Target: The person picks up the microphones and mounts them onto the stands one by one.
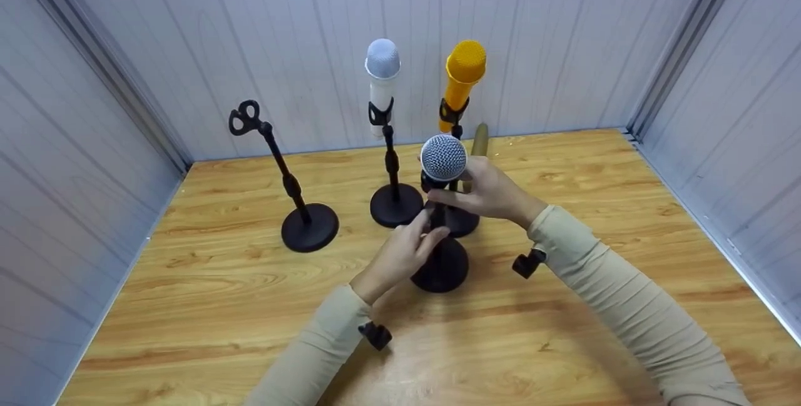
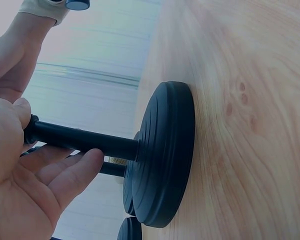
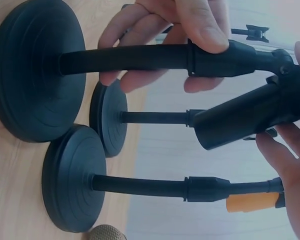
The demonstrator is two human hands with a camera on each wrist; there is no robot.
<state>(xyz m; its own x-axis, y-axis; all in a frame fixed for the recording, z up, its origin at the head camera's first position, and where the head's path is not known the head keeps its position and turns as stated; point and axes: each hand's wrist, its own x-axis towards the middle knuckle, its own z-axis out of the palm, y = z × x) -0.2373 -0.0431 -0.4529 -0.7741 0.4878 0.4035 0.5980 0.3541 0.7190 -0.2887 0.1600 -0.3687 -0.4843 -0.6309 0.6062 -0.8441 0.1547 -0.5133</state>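
A black microphone with a silver mesh head sits at the top of the front stand, facing me. My right hand holds it near the clip; in the right wrist view its fingers curl about the dark handle, which slants down beside the pole. Lower down, my left hand grips the stand's pole, thumb on the collar and fingers behind. The round base rests flat on the wooden table in the left wrist view.
Behind stand a white microphone and a yellow microphone, each in a stand. To the left is a stand with a bare clip. A gold-olive microphone lies behind my right hand. Pale panels wall the table.
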